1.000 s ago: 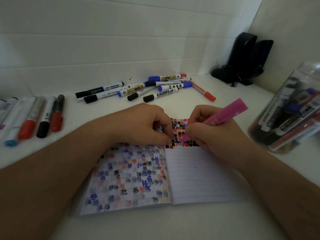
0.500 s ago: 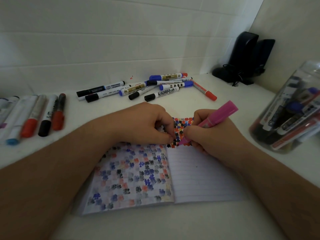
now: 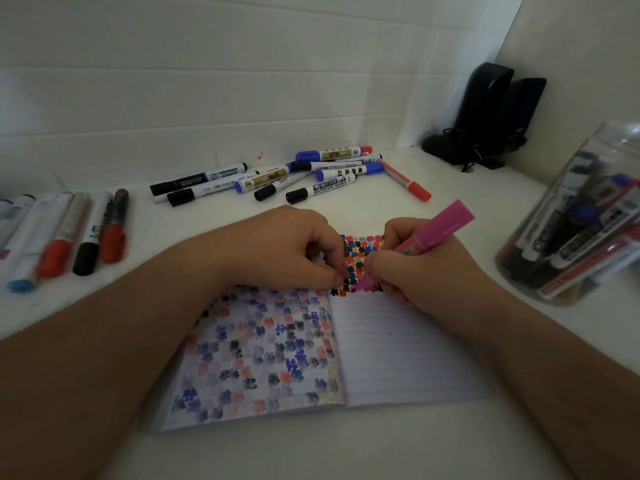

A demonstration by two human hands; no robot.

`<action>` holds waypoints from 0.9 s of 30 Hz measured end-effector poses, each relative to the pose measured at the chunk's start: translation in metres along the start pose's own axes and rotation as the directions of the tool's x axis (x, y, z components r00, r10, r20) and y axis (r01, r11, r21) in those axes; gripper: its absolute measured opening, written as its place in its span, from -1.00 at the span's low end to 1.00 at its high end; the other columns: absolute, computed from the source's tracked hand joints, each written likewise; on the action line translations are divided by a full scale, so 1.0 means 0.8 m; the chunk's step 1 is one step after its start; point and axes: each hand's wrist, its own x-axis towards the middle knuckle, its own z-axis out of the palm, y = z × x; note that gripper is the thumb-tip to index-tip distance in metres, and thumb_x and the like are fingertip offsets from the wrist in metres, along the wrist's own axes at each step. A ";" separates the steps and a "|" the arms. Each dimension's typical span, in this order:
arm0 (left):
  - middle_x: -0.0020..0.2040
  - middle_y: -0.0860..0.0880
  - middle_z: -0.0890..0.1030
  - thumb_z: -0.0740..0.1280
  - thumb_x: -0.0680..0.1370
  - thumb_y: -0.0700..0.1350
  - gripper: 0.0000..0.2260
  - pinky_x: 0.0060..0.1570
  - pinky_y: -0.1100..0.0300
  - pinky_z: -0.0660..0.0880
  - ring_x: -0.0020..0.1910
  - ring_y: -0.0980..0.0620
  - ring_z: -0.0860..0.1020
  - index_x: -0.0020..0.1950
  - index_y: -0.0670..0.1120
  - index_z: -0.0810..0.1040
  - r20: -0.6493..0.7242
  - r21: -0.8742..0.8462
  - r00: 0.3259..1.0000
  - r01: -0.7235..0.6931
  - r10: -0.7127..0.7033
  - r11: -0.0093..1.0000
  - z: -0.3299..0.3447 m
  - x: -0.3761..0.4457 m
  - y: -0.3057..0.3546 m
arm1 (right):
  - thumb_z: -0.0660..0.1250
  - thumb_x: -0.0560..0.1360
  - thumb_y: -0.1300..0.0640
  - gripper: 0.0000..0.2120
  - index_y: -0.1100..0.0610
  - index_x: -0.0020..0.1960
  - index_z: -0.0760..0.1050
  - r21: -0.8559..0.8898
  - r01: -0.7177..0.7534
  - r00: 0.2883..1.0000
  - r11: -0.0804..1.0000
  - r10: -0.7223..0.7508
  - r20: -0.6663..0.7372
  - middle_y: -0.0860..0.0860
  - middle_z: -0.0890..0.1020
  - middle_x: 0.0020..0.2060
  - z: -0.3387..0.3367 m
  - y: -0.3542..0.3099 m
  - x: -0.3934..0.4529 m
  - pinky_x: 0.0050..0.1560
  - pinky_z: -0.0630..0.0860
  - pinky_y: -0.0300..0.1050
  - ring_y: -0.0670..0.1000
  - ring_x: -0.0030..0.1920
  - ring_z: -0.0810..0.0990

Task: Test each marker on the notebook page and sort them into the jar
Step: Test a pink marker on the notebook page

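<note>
An open lined notebook lies on the white table in front of me. Its left page is covered with faded colour blotches; the top of its right page carries bright red, blue and black marks. My right hand grips a pink marker, tip down on the right page near the spine. My left hand rests curled on the notebook's top edge, fingertips pinched beside the marker tip; whether it holds anything is hidden. A clear plastic jar with several markers inside stands at the right.
A loose pile of whiteboard markers lies behind the notebook near the tiled wall. A second row of markers lies at the left edge. Black objects with a cord stand in the back right corner.
My right hand has drawn the pink marker closer to the spine and tilted it more upright, tip pressed on the page. The left hand stays in place.
</note>
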 end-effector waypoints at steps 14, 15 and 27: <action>-0.10 0.34 0.52 0.48 0.48 0.13 -0.94 -0.10 0.25 0.48 -0.10 0.23 0.52 -0.07 0.30 0.67 -0.006 -0.007 1.000 -0.004 0.004 1.000 0.000 0.000 0.000 | 0.43 0.45 0.29 -0.77 0.27 -0.30 0.41 0.000 0.010 1.000 1.000 -0.010 -0.021 0.26 0.51 -0.42 -0.001 0.002 0.003 -0.48 0.39 -0.29 -0.08 -0.50 0.44; -0.10 0.34 0.52 0.48 0.48 0.13 -0.93 -0.10 0.24 0.49 -0.10 0.22 0.52 -0.06 0.29 0.67 -0.007 -0.008 1.000 -0.003 0.003 1.000 0.000 0.000 0.000 | 0.43 0.45 0.28 -0.77 0.28 -0.29 0.41 -0.008 0.017 1.000 1.000 -0.017 -0.023 0.30 0.52 -0.40 0.000 0.002 0.003 -0.47 0.40 -0.26 -0.06 -0.48 0.44; -0.10 0.31 0.54 0.48 0.49 0.13 -0.95 -0.13 0.28 0.45 -0.12 0.21 0.53 -0.08 0.30 0.67 -0.006 -0.003 1.000 0.002 -0.002 1.000 0.000 0.001 0.000 | 0.43 0.44 0.30 -0.77 0.24 -0.31 0.41 0.003 0.007 1.000 1.000 -0.007 -0.015 0.21 0.51 -0.44 0.000 0.000 0.001 -0.47 0.41 -0.26 -0.06 -0.49 0.44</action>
